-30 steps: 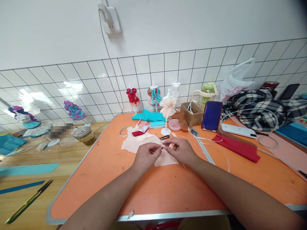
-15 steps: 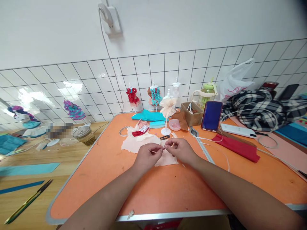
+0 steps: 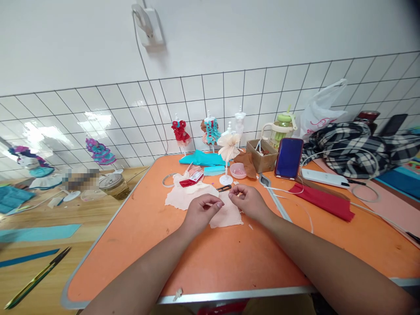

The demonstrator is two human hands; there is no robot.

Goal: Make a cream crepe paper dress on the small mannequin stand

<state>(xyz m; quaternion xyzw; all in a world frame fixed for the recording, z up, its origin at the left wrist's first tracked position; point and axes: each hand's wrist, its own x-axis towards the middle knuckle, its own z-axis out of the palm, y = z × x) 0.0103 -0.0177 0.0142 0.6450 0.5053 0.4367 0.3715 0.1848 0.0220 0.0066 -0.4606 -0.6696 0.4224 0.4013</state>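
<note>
Over the pale pink cloth (image 3: 226, 218) on the orange table, my left hand (image 3: 204, 213) is closed in a pinch, thumb against forefinger. My right hand (image 3: 248, 202) pinches too, a short gap to its right. Whatever sits between the fingertips is too small to make out. Just beyond my hands lie black thread snips (image 3: 224, 188). Behind those stands a small white dress-form stand (image 3: 226, 180) wearing a cream pleated cloth dress (image 3: 229, 147). A red-and-white packet (image 3: 196, 177) rests on cloth scraps to the left.
A pink bowl (image 3: 238, 171), a cardboard box (image 3: 261, 158) and an upright phone (image 3: 289, 158) stand beyond my right hand. Further right lie red cloth (image 3: 324, 202), a white power bank (image 3: 324, 178) and cables. Small dressed forms (image 3: 180, 133) line the tiled wall. A glass jar (image 3: 114, 185) is at left.
My fingertips, which were together, have come apart: the right hand has moved slightly right and up. Both hands keep their pinch. The camera has shifted slightly.
</note>
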